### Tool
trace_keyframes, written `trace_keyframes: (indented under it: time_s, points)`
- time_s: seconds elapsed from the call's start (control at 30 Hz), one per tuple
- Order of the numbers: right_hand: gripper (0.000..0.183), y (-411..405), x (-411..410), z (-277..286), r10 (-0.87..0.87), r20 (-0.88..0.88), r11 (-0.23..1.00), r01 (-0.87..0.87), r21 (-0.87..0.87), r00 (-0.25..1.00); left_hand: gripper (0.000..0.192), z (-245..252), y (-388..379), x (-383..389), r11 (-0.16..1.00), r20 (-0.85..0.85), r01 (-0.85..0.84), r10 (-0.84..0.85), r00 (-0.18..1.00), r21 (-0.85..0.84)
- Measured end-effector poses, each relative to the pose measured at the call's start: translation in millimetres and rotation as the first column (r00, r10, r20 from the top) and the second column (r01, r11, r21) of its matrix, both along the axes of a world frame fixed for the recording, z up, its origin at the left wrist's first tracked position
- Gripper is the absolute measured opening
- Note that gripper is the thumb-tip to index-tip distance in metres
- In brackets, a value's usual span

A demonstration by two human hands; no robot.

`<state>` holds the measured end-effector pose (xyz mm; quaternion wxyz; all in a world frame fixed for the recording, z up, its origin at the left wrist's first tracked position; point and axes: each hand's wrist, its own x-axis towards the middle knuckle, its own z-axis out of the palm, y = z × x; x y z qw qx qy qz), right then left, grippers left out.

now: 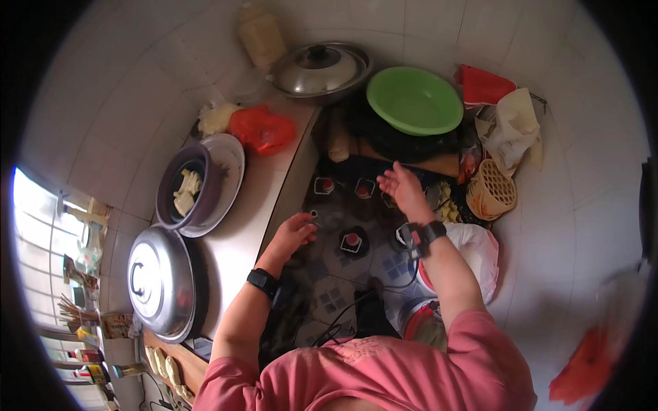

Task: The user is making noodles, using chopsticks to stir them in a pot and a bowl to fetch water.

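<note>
My left hand (294, 234) hangs above the floor beside the counter's front edge, its fingers loosely curled and apart, with nothing seen in them. Higher and to the right, my right hand (403, 190) is spread, palm turned inward and holding nothing. Black bands circle both wrists. Below and between the hands stand several dark jugs with red caps and pale handles, among them one jug (353, 240) on the tiled floor (336, 298) and another (324, 186) farther off. A green plastic basin (415, 100) rests beyond my right hand on a dark stack.
On the white counter (234, 257) are a purple bowl (160, 198) holding pale pieces, a lidded metal pan (159, 282) and a red plastic bag (262, 131). A lidded wok (318, 72) sits in the far corner. A woven basket (491, 190) and a white bag (473, 257) line the right wall.
</note>
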<state>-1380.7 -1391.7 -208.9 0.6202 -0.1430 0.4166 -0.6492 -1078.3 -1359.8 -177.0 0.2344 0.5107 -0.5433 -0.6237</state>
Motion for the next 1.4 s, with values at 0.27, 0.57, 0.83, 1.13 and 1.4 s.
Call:
trace_keyframes:
  time_s: [0.27,0.57,0.83,1.13,1.4]
  points:
    - [0.042,-122,-90,-20,-0.288,0.144,0.933,0.244,0.263,0.947,0.025,-10,-44,-41,0.996,0.025,-0.062,0.060,0.998,0.060]
    - [0.029,-155,-117,-54,-0.198,0.229,0.980,0.190,0.055,0.953,0.031,-9,-61,-82,0.991,0.051,-0.039,0.033,0.998,0.129]
    - [0.030,-149,-117,-42,-0.250,0.207,0.968,0.238,0.082,0.946,0.035,-12,-141,-165,0.994,-0.028,0.077,-0.075,0.997,0.080]
    - [0.040,-135,-180,-47,-0.207,0.117,0.975,0.196,0.103,0.971,0.058,-45,-238,-269,0.984,-0.175,-0.143,0.159,0.971,0.105]
    - [0.039,-133,-202,-69,-0.067,-0.246,0.957,-0.008,-0.292,0.967,0.048,-76,-263,-312,0.939,-0.392,-0.102,0.233,0.890,0.328]
